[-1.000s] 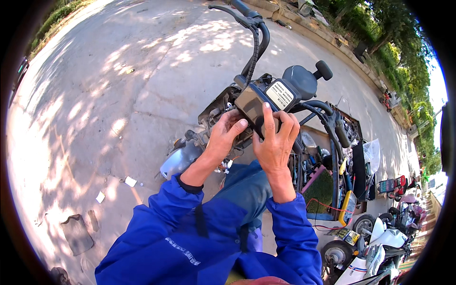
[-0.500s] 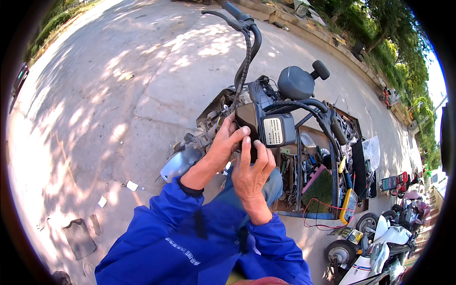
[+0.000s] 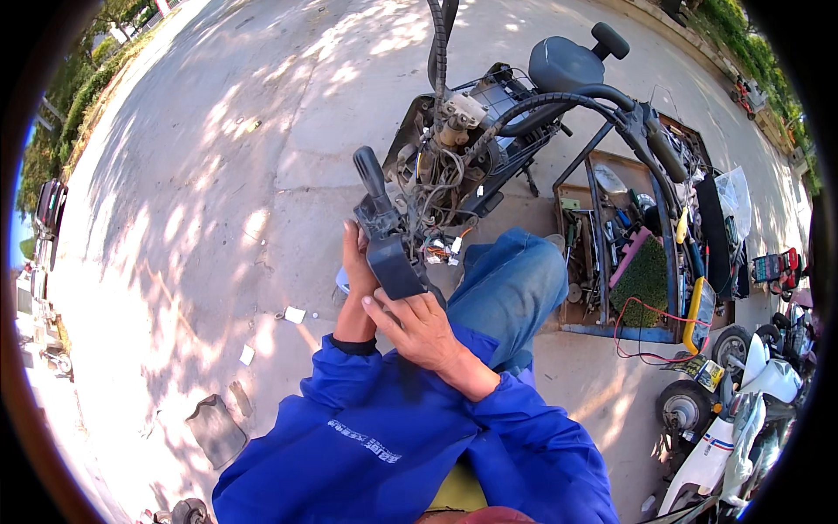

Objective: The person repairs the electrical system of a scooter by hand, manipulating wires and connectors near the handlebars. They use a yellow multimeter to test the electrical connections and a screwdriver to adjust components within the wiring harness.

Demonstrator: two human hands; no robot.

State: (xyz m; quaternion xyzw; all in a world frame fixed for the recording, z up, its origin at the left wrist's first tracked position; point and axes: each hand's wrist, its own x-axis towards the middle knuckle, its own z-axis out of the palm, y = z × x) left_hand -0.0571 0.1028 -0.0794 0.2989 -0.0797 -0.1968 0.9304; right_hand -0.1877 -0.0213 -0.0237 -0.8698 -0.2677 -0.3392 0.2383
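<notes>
One black housing [image 3: 394, 265] held by left hand [image 3: 356, 275], right hand [image 3: 422, 330]; one toolbox [image 3: 621, 331].

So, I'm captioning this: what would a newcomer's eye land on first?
Probably the black plastic part at the left hand, near the middle, with the right hand at its lower edge. Next, the blue jacket below and tangled cables just beyond the part. A cluttered tool tray stands at right.

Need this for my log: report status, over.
Left hand holding black housing. Right hand at its lower edge. Exposed wiring bunched nearby.
</notes>
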